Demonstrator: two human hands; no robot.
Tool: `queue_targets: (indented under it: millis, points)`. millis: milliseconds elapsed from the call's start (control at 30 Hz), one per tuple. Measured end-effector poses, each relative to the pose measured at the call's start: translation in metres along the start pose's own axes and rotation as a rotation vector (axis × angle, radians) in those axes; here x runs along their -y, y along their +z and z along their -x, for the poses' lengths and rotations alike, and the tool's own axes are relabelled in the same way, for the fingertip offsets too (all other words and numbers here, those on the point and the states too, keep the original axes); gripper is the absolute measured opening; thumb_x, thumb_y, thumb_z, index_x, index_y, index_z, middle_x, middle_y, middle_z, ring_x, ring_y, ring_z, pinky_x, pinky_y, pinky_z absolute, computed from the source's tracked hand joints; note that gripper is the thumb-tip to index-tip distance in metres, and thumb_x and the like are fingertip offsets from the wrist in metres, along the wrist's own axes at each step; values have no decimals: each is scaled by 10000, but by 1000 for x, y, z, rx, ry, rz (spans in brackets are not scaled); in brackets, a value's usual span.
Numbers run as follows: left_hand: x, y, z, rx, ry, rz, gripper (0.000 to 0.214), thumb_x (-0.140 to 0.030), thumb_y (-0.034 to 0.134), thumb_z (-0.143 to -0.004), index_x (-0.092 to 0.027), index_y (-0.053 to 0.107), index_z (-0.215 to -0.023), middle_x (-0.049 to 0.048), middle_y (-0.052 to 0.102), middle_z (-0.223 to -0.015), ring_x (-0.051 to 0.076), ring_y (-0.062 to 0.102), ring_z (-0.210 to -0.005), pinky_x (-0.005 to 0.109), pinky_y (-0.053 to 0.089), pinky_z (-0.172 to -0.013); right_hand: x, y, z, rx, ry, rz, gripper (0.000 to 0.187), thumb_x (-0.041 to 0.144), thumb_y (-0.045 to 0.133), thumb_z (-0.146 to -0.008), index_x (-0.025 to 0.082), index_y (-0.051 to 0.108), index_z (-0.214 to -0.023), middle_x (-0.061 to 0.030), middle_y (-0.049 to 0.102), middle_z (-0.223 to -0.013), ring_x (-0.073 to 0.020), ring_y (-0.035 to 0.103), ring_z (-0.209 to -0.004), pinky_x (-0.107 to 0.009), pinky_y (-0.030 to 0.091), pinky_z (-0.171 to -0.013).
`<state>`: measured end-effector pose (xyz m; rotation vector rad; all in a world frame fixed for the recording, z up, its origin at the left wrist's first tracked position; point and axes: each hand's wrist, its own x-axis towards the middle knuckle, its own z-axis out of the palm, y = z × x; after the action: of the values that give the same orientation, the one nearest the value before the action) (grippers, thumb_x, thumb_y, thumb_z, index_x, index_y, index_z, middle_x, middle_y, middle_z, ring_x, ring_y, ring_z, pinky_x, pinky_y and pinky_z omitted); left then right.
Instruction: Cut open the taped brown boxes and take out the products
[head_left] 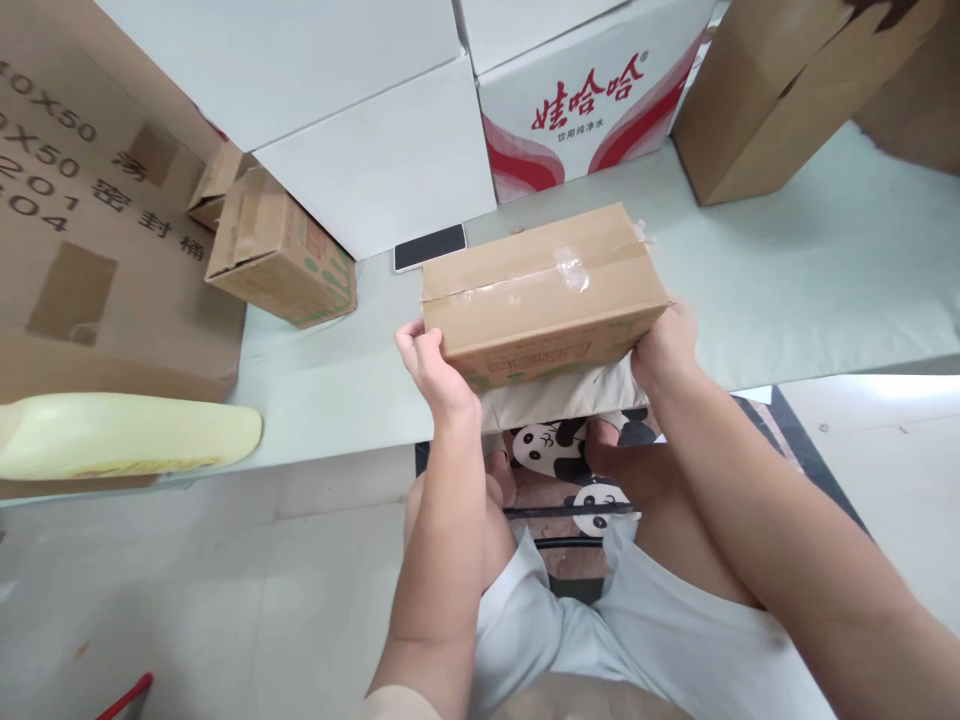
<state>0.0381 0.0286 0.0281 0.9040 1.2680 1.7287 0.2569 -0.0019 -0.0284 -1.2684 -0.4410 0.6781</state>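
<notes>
A small brown cardboard box (536,285), sealed along its top with clear tape, is held over the near edge of the pale table (787,290). My left hand (431,370) grips its left end with curled fingers. At the box's right end my right hand (664,345) clasps the lower corner. A grey-white bag or cloth (562,395) hangs just under the box.
A phone (430,247) lies behind the box. A smaller carton (281,255) sits to the left, white cartons (390,160) and a red-printed one (592,105) at the back, brown boxes far left (97,250) and far right (787,90). A pale yellow container (120,435) lies at the left edge.
</notes>
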Motion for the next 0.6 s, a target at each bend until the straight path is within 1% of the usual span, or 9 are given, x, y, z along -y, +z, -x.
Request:
queue_targets:
  millis: [100,167,300,367,433,500,567,600]
  points:
    - [2,-1,-2,-11,8,-20,213,-411,591,-851,-234,490,-910,0,528,-917,176,547,-911,295,418,-802,0,5,4,-1,68,-49,183,379,678,-658,217,685,-743,7,726,-784,-203,723,-873,-323,617,-712]
    - [4,-6,-3,16,36,-50,247,-439,610,-847,-235,493,-922,9,535,-939,179,544,-910,298,417,-803,0,7,5,6,89,-69,201,381,688,-636,217,688,-753,10,722,-763,-203,718,-858,-330,617,-717]
    - [8,-22,-5,100,135,-90,347,-513,672,-817,-227,522,-944,22,555,-954,184,552,-904,307,429,-805,-1,6,1,109,72,-63,245,411,731,-621,219,691,-768,9,721,-743,-211,717,-848,-345,612,-720]
    - [7,-29,-4,129,159,-89,378,-536,707,-790,-222,533,-909,15,551,-907,176,545,-858,301,425,-776,0,4,-3,144,70,-69,262,437,737,-628,221,689,-767,8,724,-751,-213,719,-860,-352,611,-732]
    - [3,-32,-3,139,148,-63,388,-562,704,-800,-222,522,-845,-8,508,-810,154,506,-752,288,398,-705,1,3,-5,145,84,-93,266,434,747,-618,219,685,-763,6,724,-756,-216,719,-882,-351,610,-747]
    - [-2,-33,-2,151,119,-17,420,-589,696,-816,-224,492,-780,-36,431,-711,130,432,-637,274,349,-627,2,2,-7,117,94,-118,267,407,757,-594,215,684,-764,3,722,-760,-217,716,-890,-342,606,-753]
    - [-4,-31,-3,187,81,42,464,-599,742,-787,-226,470,-751,-52,385,-660,114,387,-579,261,320,-583,3,0,-7,96,88,-101,272,402,763,-595,213,681,-773,0,722,-770,-212,709,-885,-334,599,-750]
    - [-4,-30,-6,205,65,75,486,-597,783,-752,-227,468,-752,-54,394,-658,112,398,-578,254,331,-580,3,-1,-6,93,84,-77,273,412,763,-610,213,676,-774,-2,722,-775,-211,707,-885,-331,596,-751]
